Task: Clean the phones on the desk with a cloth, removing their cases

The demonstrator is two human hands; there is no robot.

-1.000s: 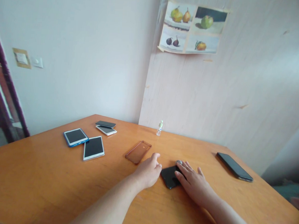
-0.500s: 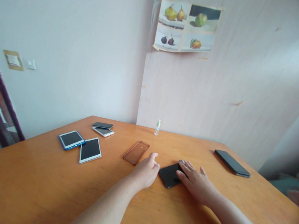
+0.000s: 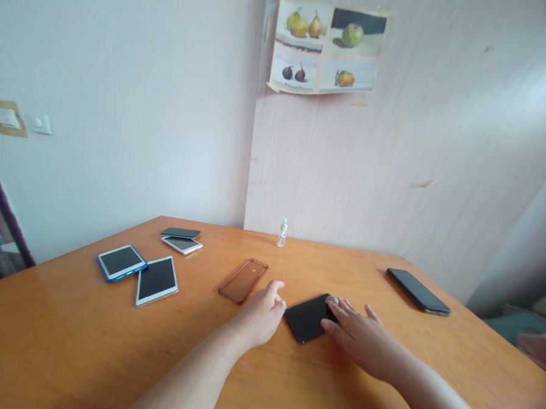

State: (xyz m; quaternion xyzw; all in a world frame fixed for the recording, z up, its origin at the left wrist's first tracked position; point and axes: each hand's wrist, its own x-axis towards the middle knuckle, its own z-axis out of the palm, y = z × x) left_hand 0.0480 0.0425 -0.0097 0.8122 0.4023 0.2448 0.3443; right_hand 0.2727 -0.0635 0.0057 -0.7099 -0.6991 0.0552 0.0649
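Note:
A black smartphone [image 3: 307,319] lies flat on the wooden table in front of me. My right hand [image 3: 355,331] rests over its right side, fingers stretched. Under those fingertips, at the phone's far corner, is a small pale wad [image 3: 331,300], perhaps cloth or tissue; most of it is hidden. Beside the phone's left edge is my left hand [image 3: 263,314], index finger and thumb apart, the other fingers curled underneath and mostly hidden. Whether it touches the phone I cannot tell. Just beyond it lies a clear brownish phone case [image 3: 243,280].
On the left lie a blue-edged tablet [image 3: 121,262], a white tablet [image 3: 158,280], a white phone [image 3: 182,244] and a dark phone [image 3: 180,232]. A small bottle [image 3: 282,233] stands at the back. Rightward are another black phone [image 3: 418,291] and someone's blurred hand [image 3: 540,351].
My right hand and the pale wad have shifted slightly from the phone's far edge onto its screen. My left hand keeps its place beside the phone. The whole view has turned a little.

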